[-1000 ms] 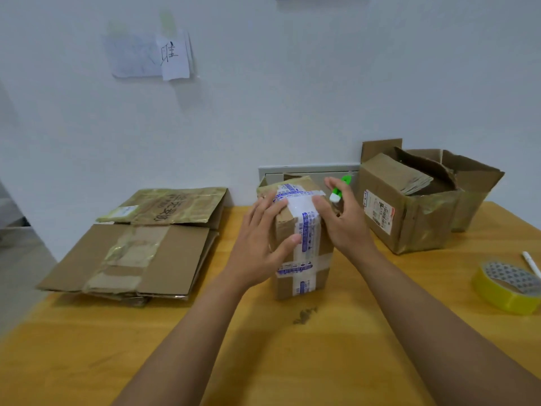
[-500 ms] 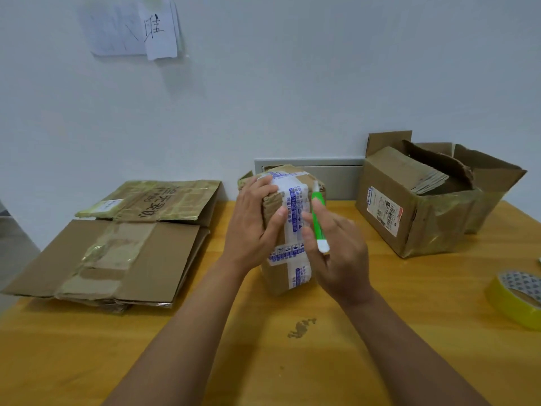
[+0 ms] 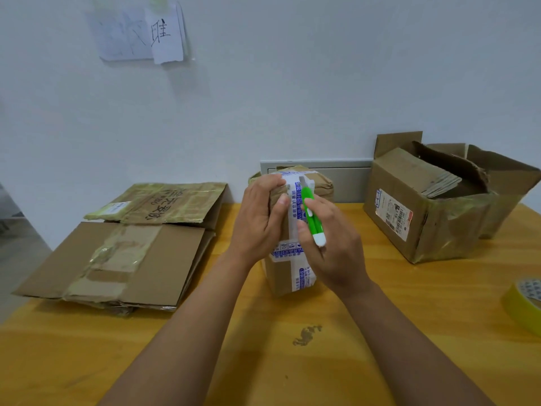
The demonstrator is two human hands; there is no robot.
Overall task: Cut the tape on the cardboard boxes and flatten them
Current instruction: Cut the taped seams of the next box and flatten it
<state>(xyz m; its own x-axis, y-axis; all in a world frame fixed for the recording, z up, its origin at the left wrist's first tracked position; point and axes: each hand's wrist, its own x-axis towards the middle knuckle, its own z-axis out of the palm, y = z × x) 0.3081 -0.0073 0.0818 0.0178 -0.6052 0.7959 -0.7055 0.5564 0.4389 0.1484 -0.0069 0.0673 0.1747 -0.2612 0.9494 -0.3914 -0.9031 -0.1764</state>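
Observation:
A small cardboard box wrapped in white tape with blue print stands upright at the middle of the wooden table. My left hand grips its upper left side, thumb across the front. My right hand holds a green and white utility knife in front of the box. Its blade points up and lies against the white tape near the top edge. Both hands hide most of the box's front.
Flattened cardboard boxes lie stacked at the left of the table. An opened box with flaps up stands at the right, another behind it. A yellow tape roll sits at the right edge. A grey wall panel is behind the small box.
My right hand turned the knife from behind the box's top to its front, and the blade now lies on the tape. My left hand shifted higher on the box.

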